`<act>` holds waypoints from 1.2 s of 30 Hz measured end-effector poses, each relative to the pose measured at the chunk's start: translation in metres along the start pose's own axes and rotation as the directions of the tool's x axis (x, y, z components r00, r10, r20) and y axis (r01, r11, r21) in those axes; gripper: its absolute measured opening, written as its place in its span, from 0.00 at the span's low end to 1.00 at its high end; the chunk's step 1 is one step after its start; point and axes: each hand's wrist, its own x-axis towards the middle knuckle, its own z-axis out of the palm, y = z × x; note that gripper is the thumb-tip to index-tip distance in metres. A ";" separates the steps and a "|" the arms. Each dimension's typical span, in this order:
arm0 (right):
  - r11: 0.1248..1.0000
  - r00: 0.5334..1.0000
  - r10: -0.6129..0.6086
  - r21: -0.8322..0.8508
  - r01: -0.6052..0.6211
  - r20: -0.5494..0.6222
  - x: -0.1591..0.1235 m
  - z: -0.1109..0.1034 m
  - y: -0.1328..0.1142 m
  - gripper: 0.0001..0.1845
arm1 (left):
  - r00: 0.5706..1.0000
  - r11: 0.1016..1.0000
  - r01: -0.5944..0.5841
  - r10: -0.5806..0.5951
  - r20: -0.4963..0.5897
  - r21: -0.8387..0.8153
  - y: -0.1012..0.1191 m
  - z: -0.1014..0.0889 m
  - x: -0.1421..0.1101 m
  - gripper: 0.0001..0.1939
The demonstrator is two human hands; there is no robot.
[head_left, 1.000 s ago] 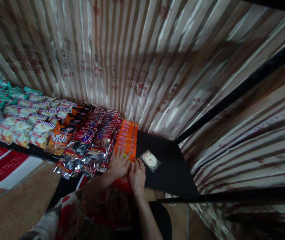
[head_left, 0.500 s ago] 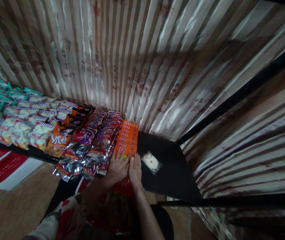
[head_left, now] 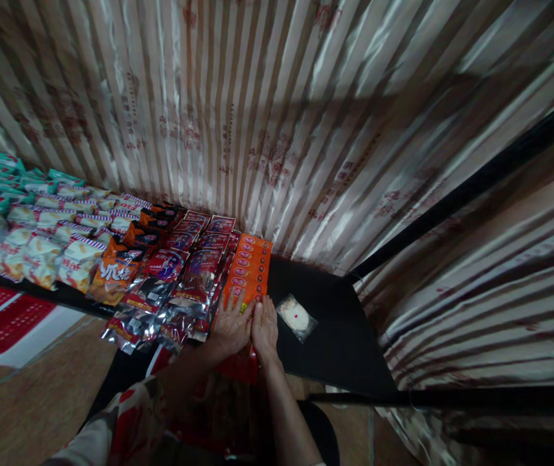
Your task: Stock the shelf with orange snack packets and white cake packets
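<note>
A row of overlapping orange snack packets (head_left: pixel 246 266) lies on the black shelf (head_left: pixel 328 323). My left hand (head_left: pixel 232 325) rests flat on the near packets, its fingers spread. Beside it, my right hand (head_left: pixel 264 327) lies along the right side of the same packets with the fingers stretched out, the two thumbs close together. The nearest packets are partly hidden under both hands. To the left, dark red and silver snack packets (head_left: pixel 194 275) stand in overlapping rows close to the orange ones. A small clear packet with a pale round item (head_left: pixel 297 315) lies right of my right hand.
Further left are orange and black snack bags (head_left: pixel 116 272), white snack bags (head_left: pixel 77 262) and green bags (head_left: pixel 2 162). A striped curtain (head_left: pixel 267 129) hangs behind the shelf. A black pole (head_left: pixel 471 188) slants up at the right. A red and white box (head_left: pixel 10 317) sits below.
The view has shifted very slightly. Both hands remain flat on the orange packets, with hardly any movement; nothing has been picked up or let go.
</note>
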 end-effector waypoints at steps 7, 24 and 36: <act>1.000 1.000 -0.002 0.026 0.002 -0.008 0.002 -0.001 0.004 0.41 | 1.000 1.000 -0.009 0.009 0.000 -0.005 0.000 -0.001 0.000 0.24; 0.979 0.979 -0.182 -0.110 0.172 -0.087 -0.036 0.000 0.014 0.29 | 1.000 0.997 0.002 0.000 0.023 -0.074 -0.001 -0.002 0.000 0.24; 0.982 0.981 -0.161 -0.120 0.149 -0.104 -0.036 -0.004 0.010 0.28 | 0.999 0.999 0.014 -0.012 0.049 -0.048 0.009 -0.014 0.001 0.24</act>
